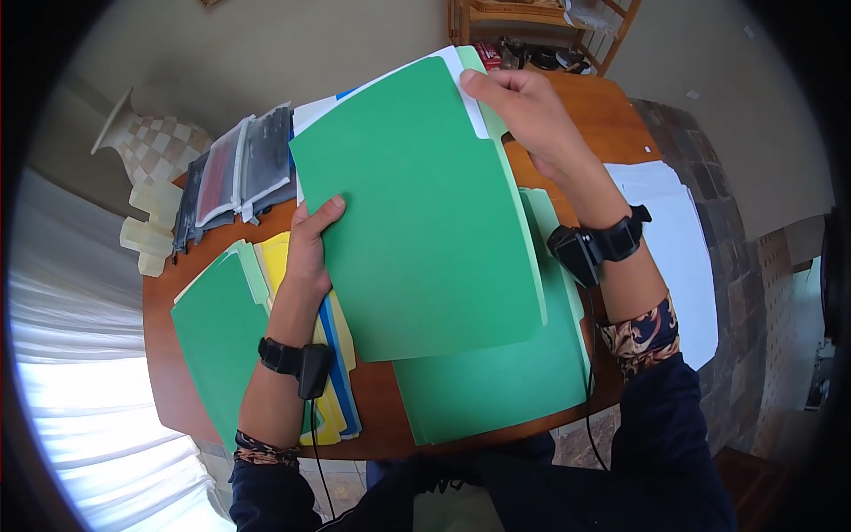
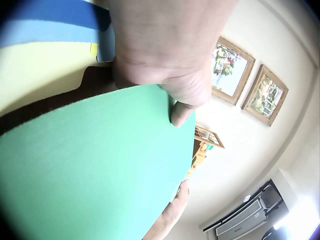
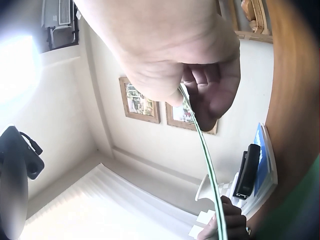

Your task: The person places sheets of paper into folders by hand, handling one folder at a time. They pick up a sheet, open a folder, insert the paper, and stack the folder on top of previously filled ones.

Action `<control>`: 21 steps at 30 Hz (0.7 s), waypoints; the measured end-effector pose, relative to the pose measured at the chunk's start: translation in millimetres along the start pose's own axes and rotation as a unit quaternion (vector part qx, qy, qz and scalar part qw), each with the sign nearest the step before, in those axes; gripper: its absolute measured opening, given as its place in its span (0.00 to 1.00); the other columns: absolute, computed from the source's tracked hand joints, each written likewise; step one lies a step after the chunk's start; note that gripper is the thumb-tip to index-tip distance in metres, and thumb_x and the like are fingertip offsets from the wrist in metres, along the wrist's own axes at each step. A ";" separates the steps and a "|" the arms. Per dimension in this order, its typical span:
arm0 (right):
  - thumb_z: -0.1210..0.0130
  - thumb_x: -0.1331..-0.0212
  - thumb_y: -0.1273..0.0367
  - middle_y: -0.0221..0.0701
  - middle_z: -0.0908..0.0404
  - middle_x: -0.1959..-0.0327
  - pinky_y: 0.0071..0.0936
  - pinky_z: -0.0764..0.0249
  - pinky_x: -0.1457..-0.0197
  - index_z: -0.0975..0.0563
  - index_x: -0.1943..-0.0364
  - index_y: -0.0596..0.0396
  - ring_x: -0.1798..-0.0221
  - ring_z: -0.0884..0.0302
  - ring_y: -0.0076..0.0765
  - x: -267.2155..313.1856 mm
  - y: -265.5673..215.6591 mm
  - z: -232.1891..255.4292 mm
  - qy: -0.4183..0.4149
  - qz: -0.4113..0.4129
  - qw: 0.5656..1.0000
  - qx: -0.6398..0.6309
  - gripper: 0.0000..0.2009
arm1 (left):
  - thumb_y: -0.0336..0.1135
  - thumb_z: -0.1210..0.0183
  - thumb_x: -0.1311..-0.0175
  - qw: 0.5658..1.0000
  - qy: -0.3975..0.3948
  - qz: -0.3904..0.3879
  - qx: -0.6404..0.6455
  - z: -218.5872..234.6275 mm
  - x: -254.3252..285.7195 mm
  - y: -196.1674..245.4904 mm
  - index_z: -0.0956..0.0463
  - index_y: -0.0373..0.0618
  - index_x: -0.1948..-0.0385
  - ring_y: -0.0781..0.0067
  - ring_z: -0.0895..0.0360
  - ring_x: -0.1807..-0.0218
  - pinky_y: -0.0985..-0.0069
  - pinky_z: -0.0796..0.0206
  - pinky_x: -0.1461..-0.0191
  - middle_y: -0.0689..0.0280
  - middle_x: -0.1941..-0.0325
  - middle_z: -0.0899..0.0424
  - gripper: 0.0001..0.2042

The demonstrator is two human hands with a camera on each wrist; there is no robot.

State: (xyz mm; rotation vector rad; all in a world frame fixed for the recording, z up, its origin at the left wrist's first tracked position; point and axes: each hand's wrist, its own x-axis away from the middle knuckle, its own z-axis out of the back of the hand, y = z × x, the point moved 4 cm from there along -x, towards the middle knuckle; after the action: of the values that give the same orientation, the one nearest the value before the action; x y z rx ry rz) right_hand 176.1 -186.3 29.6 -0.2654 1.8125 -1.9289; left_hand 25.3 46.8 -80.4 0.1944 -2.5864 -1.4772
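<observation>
Green card raised over the wooden table (image 1: pixel 613 113): a folder (image 1: pixel 417 222), tilted, a white strip (image 1: pixel 452 60) between its flaps, hiding the middle of the table and overlapping another green folder (image 1: pixel 496 390) beneath. Gripped at its left edge by the left hand (image 1: pixel 310 239), thumb on the front, remaining fingers out of sight behind; pinched near the upper right corner by the right hand (image 1: pixel 536 115), thumb on one side, curled fingers on the other. To the left, a green pile (image 1: pixel 213 328) beside yellow folders (image 1: pixel 277 253) and a blue one (image 1: pixel 342 381), partly covered by the left forearm (image 1: pixel 275 399). Farther back, zip pouches (image 1: pixel 266 160), pale boxes (image 1: pixel 155 204) and a checkered vase (image 1: pixel 160 146). To the right, partly behind the right forearm (image 1: pixel 589 191), white paper (image 1: pixel 678 257). Past the far edge, a shelf (image 1: pixel 496 11). In the right wrist view, a black stapler (image 3: pixel 247 171) on a blue-and-white stack (image 3: pixel 270 175). On the wall, framed pictures (image 2: pixel 232 70); far left, white curtain (image 1: pixel 97 426).
</observation>
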 end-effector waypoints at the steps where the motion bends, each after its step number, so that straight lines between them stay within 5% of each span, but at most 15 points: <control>1: 0.42 0.35 0.60 0.30 0.16 0.70 0.24 0.26 0.68 0.16 0.58 0.64 0.70 0.21 0.23 2.6 -0.8 -0.7 0.001 -0.033 0.999 -0.016 0.17 | 0.34 0.41 0.33 1.000 0.001 -0.007 0.001 -1.6 -0.1 0.9 0.27 0.41 0.48 0.70 0.18 0.55 0.72 0.23 0.50 0.63 0.55 0.19 0.15; 4: 0.44 0.33 0.58 0.25 0.17 0.70 0.20 0.29 0.69 0.15 0.63 0.57 0.72 0.23 0.18 5.0 -1.6 -2.4 -0.032 -0.071 0.997 -0.006 0.16 | 0.32 0.40 0.34 0.999 0.026 -0.011 0.043 -4.1 0.0 2.6 0.27 0.38 0.49 0.71 0.18 0.58 0.73 0.22 0.53 0.62 0.56 0.18 0.15; 14: 0.43 0.33 0.61 0.22 0.23 0.79 0.19 0.34 0.74 0.15 0.68 0.58 0.79 0.30 0.16 2.8 2.5 -4.2 -0.002 -0.050 0.998 0.024 0.14 | 0.34 0.40 0.35 0.999 0.037 -0.001 0.009 -4.2 2.4 3.6 0.28 0.43 0.49 0.72 0.18 0.57 0.73 0.23 0.51 0.65 0.56 0.19 0.15; 17: 0.42 0.34 0.61 0.22 0.21 0.76 0.19 0.34 0.72 0.15 0.66 0.56 0.75 0.28 0.15 1.4 0.0 -1.7 -0.023 -0.063 0.998 0.020 0.13 | 0.33 0.39 0.35 0.999 0.037 -0.004 0.011 -6.5 2.9 4.4 0.28 0.43 0.48 0.72 0.18 0.57 0.73 0.22 0.52 0.65 0.56 0.19 0.15; 21: 0.42 0.34 0.64 0.27 0.17 0.66 0.21 0.28 0.59 0.21 0.47 0.58 0.64 0.24 0.19 3.6 -11.2 -6.7 0.021 0.005 1.000 -0.014 0.16 | 0.33 0.38 0.36 1.000 0.019 -0.006 0.013 -4.8 3.1 2.7 0.29 0.43 0.48 0.72 0.18 0.57 0.72 0.22 0.52 0.64 0.56 0.19 0.16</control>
State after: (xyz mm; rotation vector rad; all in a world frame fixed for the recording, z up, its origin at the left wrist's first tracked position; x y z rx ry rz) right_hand 167.6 -181.9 39.1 -0.2258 1.8652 -1.9184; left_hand 23.2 43.6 -75.4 0.2401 -2.5806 -1.4293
